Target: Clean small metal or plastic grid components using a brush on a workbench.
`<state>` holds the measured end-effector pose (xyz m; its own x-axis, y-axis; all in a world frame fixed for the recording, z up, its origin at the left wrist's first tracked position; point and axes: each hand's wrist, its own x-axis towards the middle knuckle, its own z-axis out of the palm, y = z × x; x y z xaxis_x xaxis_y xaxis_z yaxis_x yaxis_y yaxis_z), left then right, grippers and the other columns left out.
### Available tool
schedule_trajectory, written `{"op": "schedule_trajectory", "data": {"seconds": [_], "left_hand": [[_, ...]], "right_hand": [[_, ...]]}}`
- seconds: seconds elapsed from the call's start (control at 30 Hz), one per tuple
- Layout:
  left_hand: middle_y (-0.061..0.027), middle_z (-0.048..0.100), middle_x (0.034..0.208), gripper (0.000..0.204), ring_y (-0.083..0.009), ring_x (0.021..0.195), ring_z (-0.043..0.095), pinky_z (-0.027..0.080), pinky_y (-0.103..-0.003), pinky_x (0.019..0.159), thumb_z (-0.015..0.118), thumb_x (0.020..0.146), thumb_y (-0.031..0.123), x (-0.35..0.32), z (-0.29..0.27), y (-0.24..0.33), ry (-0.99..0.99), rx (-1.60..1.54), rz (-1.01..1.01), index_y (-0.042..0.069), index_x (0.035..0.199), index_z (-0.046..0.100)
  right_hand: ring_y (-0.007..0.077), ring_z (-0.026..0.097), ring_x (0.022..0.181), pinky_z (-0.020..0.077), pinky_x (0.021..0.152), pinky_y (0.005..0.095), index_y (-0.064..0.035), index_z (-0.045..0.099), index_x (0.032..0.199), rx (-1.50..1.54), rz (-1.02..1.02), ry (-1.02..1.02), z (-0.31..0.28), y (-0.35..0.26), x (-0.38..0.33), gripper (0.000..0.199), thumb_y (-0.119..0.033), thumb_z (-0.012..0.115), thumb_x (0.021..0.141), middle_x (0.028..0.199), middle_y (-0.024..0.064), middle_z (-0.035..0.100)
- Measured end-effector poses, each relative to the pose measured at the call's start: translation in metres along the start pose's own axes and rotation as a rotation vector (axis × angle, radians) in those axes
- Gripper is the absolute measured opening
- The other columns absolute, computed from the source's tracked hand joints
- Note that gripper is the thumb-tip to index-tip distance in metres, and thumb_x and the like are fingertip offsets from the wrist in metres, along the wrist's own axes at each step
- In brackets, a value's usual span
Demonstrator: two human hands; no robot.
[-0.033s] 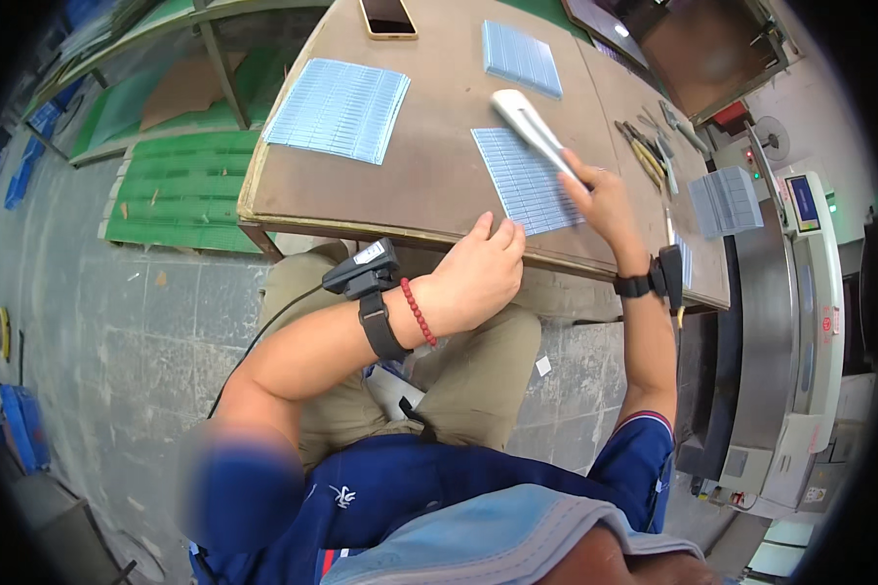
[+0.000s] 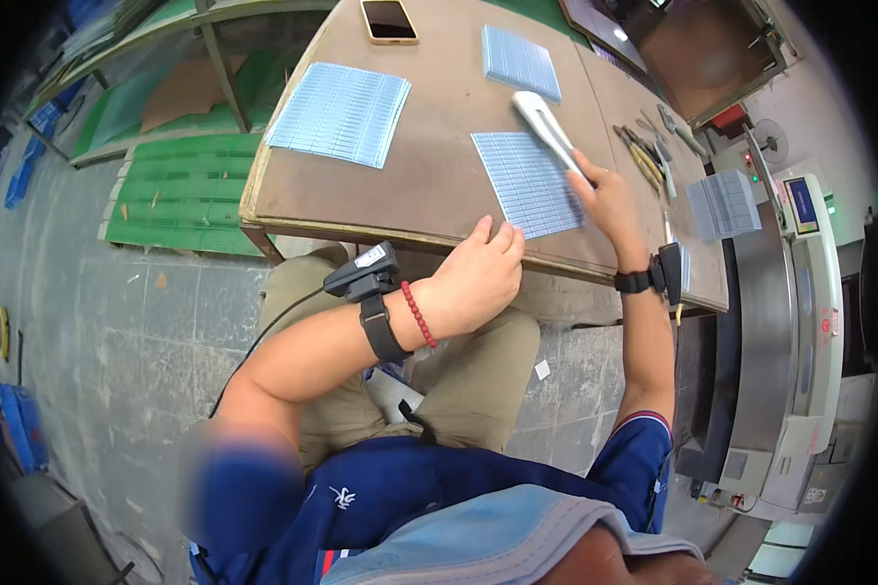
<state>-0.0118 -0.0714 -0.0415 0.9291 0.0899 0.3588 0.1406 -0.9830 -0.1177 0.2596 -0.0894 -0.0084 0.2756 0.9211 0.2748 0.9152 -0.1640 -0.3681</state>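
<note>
A light blue sheet scored into a grid of small strips (image 2: 522, 180) lies near the front edge of the brown table. My left hand (image 2: 476, 273) rests at its near left corner, fingers stretched out and touching the edge. My right hand (image 2: 607, 200) grips the slim handle of a white hand-held tool (image 2: 544, 122) with a long rounded head. The tool slants up and left above the sheet's right side. Its exact kind cannot be made out.
Another gridded blue stack (image 2: 341, 112) lies at the left, and a thicker one (image 2: 520, 63) stands farther back. A phone (image 2: 389, 21) is at the far edge. Pliers (image 2: 642, 161) lie at the right, near a folded blue piece (image 2: 724, 203). A machine with a screen (image 2: 805, 205) stands beyond.
The head of the white tool has swung a little to the right in my right hand. My left hand stays at the sheet's corner.
</note>
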Motion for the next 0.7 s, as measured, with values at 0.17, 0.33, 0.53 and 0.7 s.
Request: {"op": "schedule_trajectory", "data": {"seconds": [0.17, 0.33, 0.53, 0.7], "left_hand": [[-0.0243, 0.053, 0.131, 0.04, -0.0331, 0.124, 0.049, 0.036, -0.048, 0.108, 0.064, 0.08, 0.02, 0.001, 0.005, 0.0, -0.041, -0.026, 0.023, -0.004, 0.112, 0.063], [-0.0242, 0.048, 0.137, 0.074, -0.0347, 0.129, 0.045, 0.03, -0.052, 0.111, 0.078, 0.072, 0.029, 0.005, 0.007, -0.004, 0.229, -0.105, -0.089, -0.002, 0.132, 0.048], [-0.0247, 0.052, 0.131, 0.058, -0.0365, 0.127, 0.048, 0.031, -0.053, 0.111, 0.066, 0.081, 0.023, 0.008, 0.022, 0.002, 0.107, -0.036, -0.094, -0.003, 0.129, 0.05], [-0.0261, 0.054, 0.128, 0.05, -0.0377, 0.123, 0.051, 0.034, -0.052, 0.109, 0.058, 0.084, 0.018, 0.006, 0.017, 0.017, 0.153, -0.051, 0.018, -0.005, 0.128, 0.051]], "right_hand": [[0.0249, 0.07, 0.087, 0.0502, 0.077, 0.0313, -0.001, 0.062, 0.124, -0.054, 0.07, 0.137, -0.021, 0.032, -0.009, 0.04, -0.027, 0.06, 0.094, 0.105, 0.0212, 0.07], [0.0192, 0.06, 0.066, 0.0482, 0.064, 0.03, 0.0012, 0.057, 0.13, 0.447, 0.277, 0.267, -0.021, 0.062, -0.046, 0.044, -0.027, 0.058, 0.097, 0.08, 0.009, 0.065], [0.0134, 0.052, 0.065, 0.0431, 0.057, 0.0267, 0.0007, 0.047, 0.129, 1.401, 0.315, 0.334, -0.004, 0.012, -0.092, 0.035, -0.012, 0.052, 0.097, 0.09, 0.0064, 0.055], [0.014, 0.055, 0.071, 0.0467, 0.064, 0.0278, -0.0002, 0.05, 0.116, 0.848, 0.18, 0.185, 0.015, -0.003, -0.12, 0.032, -0.005, 0.063, 0.088, 0.091, 0.0062, 0.055]]}}
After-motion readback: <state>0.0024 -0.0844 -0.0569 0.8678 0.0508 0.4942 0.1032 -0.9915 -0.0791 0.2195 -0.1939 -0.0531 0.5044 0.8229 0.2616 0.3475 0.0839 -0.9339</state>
